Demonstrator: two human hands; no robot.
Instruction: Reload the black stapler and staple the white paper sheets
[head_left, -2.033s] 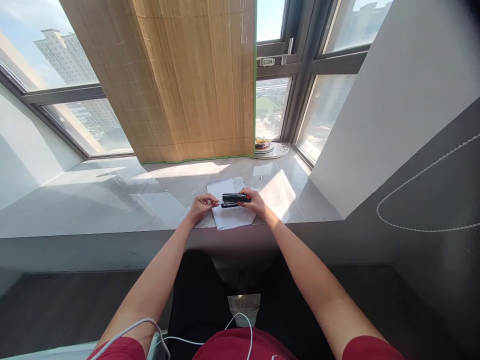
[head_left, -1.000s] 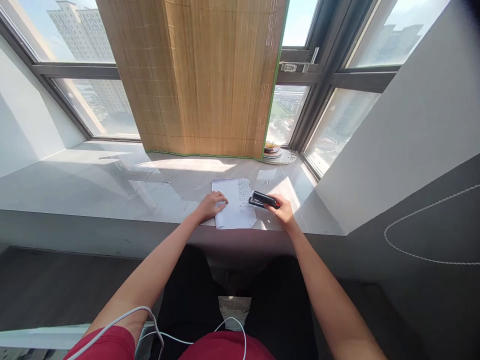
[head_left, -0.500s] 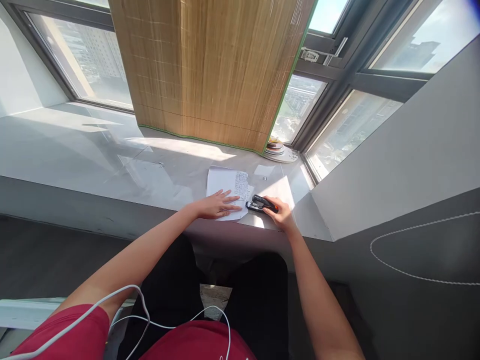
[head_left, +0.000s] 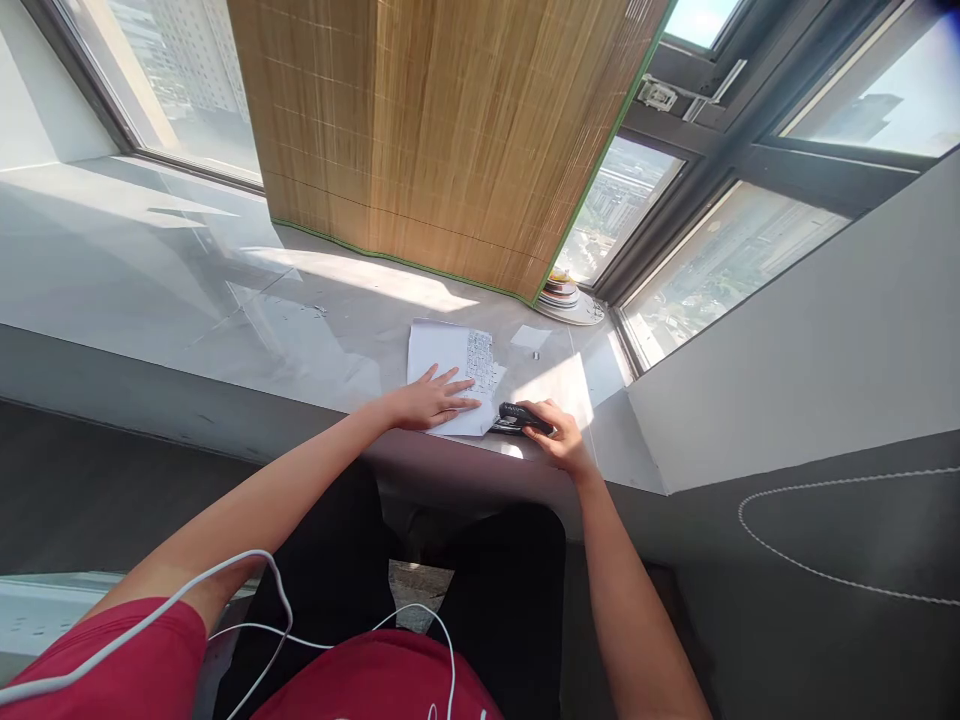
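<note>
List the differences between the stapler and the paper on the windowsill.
Colour: the stapler is black; the paper is white with a dark-marked patch.
Shape: the stapler is thick and narrow; the paper is thin and lies flat.
Size: the stapler is smaller; the paper covers more of the windowsill.
Shared: both are near the sill's front edge.
</note>
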